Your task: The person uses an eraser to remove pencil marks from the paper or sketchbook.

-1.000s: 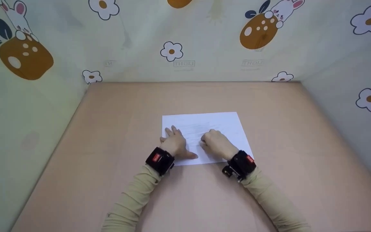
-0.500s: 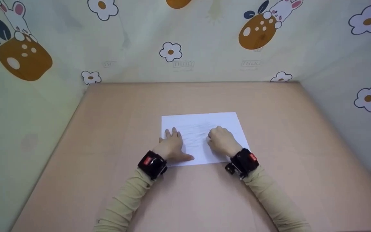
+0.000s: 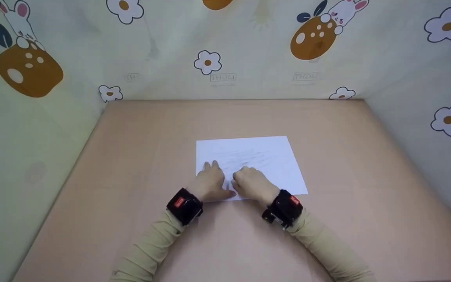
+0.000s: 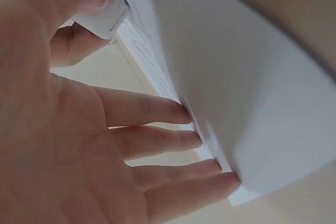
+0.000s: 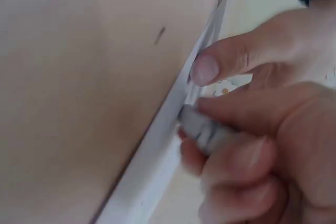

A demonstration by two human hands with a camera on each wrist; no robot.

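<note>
A white sheet of paper (image 3: 264, 150) with faint grey pencil strokes lies on the table. My left hand (image 3: 209, 184) rests on its left part, fingers straight and spread, thumb out toward the right hand. In the left wrist view the fingertips (image 4: 231, 179) press along the paper's surface. My right hand (image 3: 255, 184) is curled low on the sheet, just right of the left thumb. It pinches a small whitish eraser (image 5: 202, 129) with dark smudges, its end down at the paper. The eraser (image 4: 105, 19) also shows behind the left thumb in the left wrist view; the head view hides it.
The light wood-coloured table (image 3: 151, 129) extends around the sheet on all sides. Curtains (image 3: 163, 47) printed with flowers, rabbits and orange fruit enclose it at the back and both sides. A small dark mark (image 5: 160, 35) shows in the right wrist view.
My right hand slid right and away over the paper, then back left and nearer, close to the left thumb. My left hand shifted slightly left and nearer. The sheet stays about in place.
</note>
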